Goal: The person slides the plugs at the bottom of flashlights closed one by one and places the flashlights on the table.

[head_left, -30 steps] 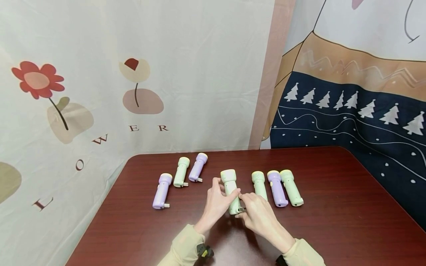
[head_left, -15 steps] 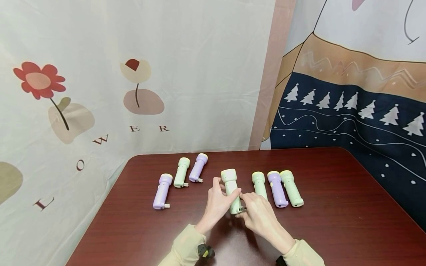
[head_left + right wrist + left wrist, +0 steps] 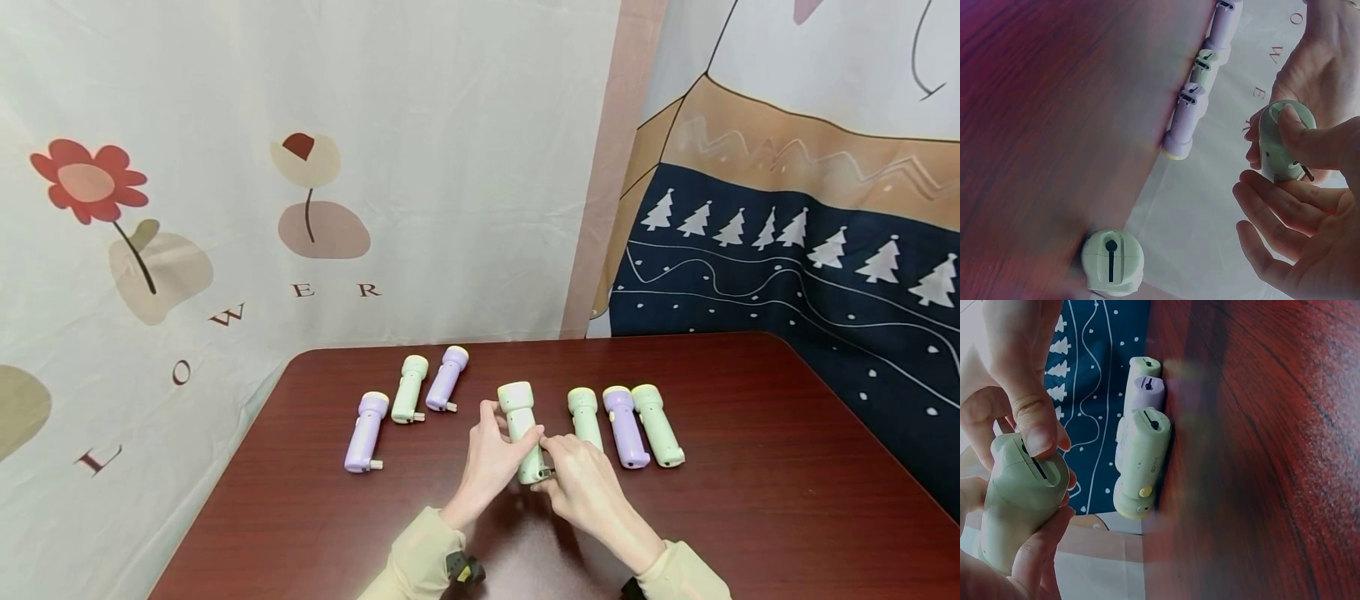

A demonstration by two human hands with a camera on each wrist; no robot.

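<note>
My left hand (image 3: 487,462) grips a light green flashlight (image 3: 516,410) round its body, above the table, its wide head pointing away from me. At its near end a small plug (image 3: 547,472) sticks out to the right. There my right hand (image 3: 587,485) pinches the tail, its thumb (image 3: 1297,134) on the slotted end face and its other fingers spread below. In the left wrist view the flashlight (image 3: 1019,494) shows a dark slot in its end under the right thumb. How far the plug stands out is partly hidden by the fingers.
On the left of the brown table (image 3: 300,517) lie two purple flashlights (image 3: 365,435) and a green one (image 3: 408,390), plugs sticking out. To the right, close beside my right hand, lie two green flashlights (image 3: 658,427) and a purple one (image 3: 626,427). Printed curtains (image 3: 450,167) hang behind.
</note>
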